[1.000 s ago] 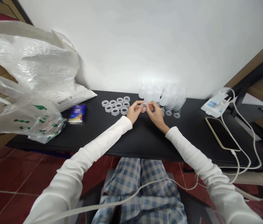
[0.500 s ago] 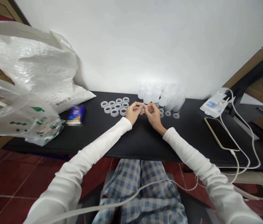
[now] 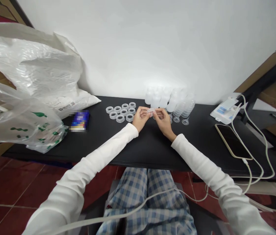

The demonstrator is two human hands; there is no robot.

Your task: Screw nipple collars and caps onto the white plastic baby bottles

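Note:
Between my left hand (image 3: 141, 117) and my right hand (image 3: 162, 120) is a clear plastic ring (image 3: 151, 111), gripped by the fingers and thumbs of both, just above the black table. Its finer detail is covered by my fingertips. Several similar translucent rings (image 3: 120, 118) lie grouped to the left of my left hand. Small clear funnel-shaped pieces with round flanges (image 3: 185, 121) lie to the right of my right hand, some partly hidden behind it. White translucent bottles (image 3: 172, 101) stand in a cluster behind my hands, against the wall.
A blue packet (image 3: 80, 120) lies left of the rings. Large plastic bags (image 3: 42, 71) fill the table's left end. At the right are a phone (image 3: 233, 140) with a charging cable (image 3: 248, 169) and a white box (image 3: 224, 111). Another cable (image 3: 138, 207) crosses my lap.
My fingers have shifted slightly on the ring, which now appears tilted differently. Both hands stay in nearly the same place, and the things on the table have not moved.

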